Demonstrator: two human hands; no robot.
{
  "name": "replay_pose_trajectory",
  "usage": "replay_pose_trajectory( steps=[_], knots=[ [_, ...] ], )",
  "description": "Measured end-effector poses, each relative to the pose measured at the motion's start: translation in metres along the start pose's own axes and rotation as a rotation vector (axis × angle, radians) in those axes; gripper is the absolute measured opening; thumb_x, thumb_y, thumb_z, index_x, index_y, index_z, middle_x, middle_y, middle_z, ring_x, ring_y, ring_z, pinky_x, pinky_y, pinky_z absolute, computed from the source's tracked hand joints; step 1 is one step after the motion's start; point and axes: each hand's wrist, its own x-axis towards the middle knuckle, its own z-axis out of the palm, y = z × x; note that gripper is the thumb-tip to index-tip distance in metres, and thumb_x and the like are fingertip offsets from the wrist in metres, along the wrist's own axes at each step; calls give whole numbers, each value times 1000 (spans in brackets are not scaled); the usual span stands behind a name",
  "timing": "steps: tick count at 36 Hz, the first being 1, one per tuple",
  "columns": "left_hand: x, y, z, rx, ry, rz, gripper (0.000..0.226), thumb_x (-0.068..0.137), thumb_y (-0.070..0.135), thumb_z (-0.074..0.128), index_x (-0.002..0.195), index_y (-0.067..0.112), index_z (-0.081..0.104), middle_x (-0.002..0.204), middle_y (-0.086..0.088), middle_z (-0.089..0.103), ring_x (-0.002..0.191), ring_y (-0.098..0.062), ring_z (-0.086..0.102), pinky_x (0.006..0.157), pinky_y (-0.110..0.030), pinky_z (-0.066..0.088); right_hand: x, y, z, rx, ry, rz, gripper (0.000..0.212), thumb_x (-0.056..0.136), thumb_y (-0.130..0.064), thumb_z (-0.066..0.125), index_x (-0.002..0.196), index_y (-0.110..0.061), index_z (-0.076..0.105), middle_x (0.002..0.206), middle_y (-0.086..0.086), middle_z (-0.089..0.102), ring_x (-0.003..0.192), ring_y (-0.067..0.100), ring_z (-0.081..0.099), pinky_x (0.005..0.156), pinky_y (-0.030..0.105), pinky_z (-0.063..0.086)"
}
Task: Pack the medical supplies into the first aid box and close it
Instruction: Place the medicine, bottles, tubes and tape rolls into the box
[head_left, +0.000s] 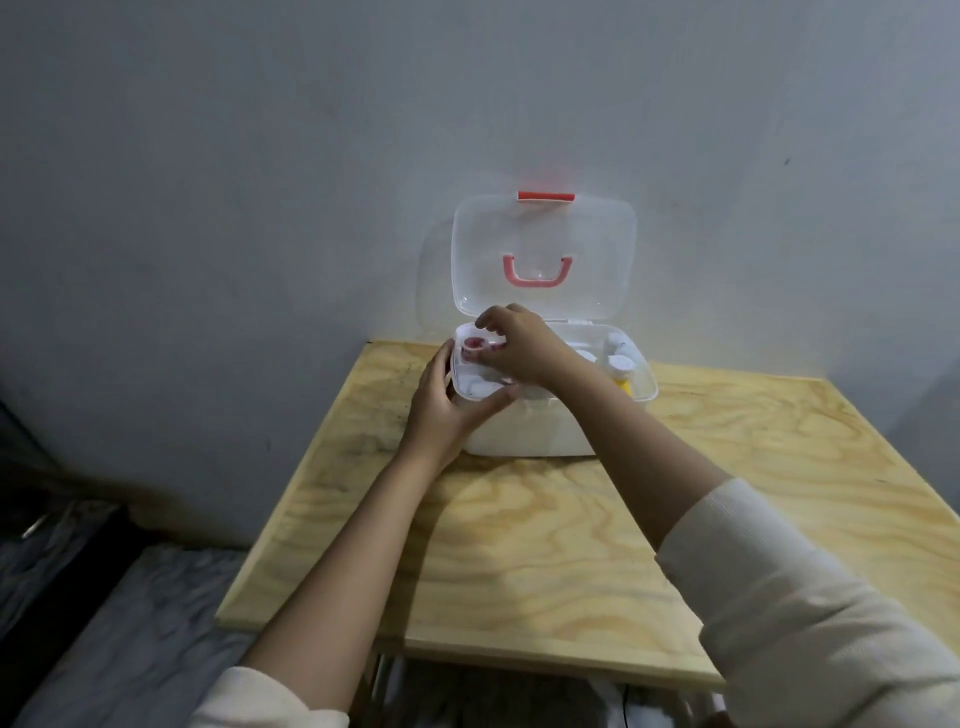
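Note:
A white first aid box (540, 431) stands at the back of a wooden table, its clear lid (545, 249) with a pink handle and red latch raised against the wall. A white inner tray (478, 387) sits at the box's left end. My left hand (447, 405) grips that tray's left front corner. My right hand (514, 343) reaches over the tray with its fingers pinched on a red and white tape roll (480, 345). White-capped bottles (621, 358), one with a yellow body, stand in the box's right side.
The plywood table (545, 545) runs from the box to me. The grey wall is right behind the lid. A dark bed or cloth (104, 623) lies low at the left of the table.

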Motion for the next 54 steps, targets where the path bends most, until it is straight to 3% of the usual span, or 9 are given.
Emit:
replay_pose_trajectory(
  steps=[8,13,18,23,35,40,46,50,54],
  knots=[
    [-3,2,-2,-20,-18,4,84,60,54,80,134,26,52,129,7,61,117,-12,59,94,-27,50,-5,-8,-14,-246,-105,43,31,94,-24,46,91,2,62,89,16,61,81,27,50,62,28,37],
    [-2,2,-1,-26,-11,-11,63,70,35,85,124,37,53,123,11,62,111,-4,59,85,-17,48,-5,-3,-14,-163,-8,-1,25,86,-18,59,105,-3,66,106,13,68,97,27,61,84,31,48],
    [-1,5,0,-32,-6,-21,57,74,23,84,115,42,51,111,23,61,99,10,59,76,-9,49,-4,-2,-9,-110,93,-7,26,80,-4,63,106,-3,66,107,14,69,96,26,64,87,32,53],
    [0,5,-1,-25,-18,-21,61,74,25,84,123,36,49,113,24,59,104,6,57,75,-4,48,-2,-2,-9,-83,104,19,26,78,-3,66,104,-2,66,106,16,68,95,28,64,87,35,54],
    [1,1,-2,0,-21,-28,77,73,35,84,140,24,47,135,4,56,120,-15,55,93,-25,49,-2,-5,-11,-148,15,34,26,83,-15,64,105,-1,67,107,16,68,99,27,60,76,26,44],
    [-1,3,-3,2,-32,-46,100,56,60,78,143,25,44,140,5,54,125,-15,53,100,-32,50,-2,-6,-12,-158,-2,58,28,83,-20,65,104,-1,67,105,15,69,97,27,60,75,25,43],
    [0,4,-3,-32,-41,-36,77,73,34,84,140,23,48,133,4,59,121,-16,57,99,-32,51,-3,-7,-11,-181,22,75,29,85,-18,61,107,1,66,112,16,66,98,25,58,81,28,45],
    [0,3,-3,-67,-75,-47,87,62,53,79,139,26,48,131,6,61,120,-13,59,101,-40,52,-6,-4,-25,-83,132,47,35,87,-19,60,118,-2,60,123,13,63,110,25,60,97,29,46],
    [3,2,-3,-94,-89,-68,88,58,56,78,137,30,48,131,11,61,119,-9,59,101,-42,52,-9,7,-55,153,425,89,24,90,-13,53,104,-1,68,106,15,71,93,25,65,83,25,49]
  ],
)
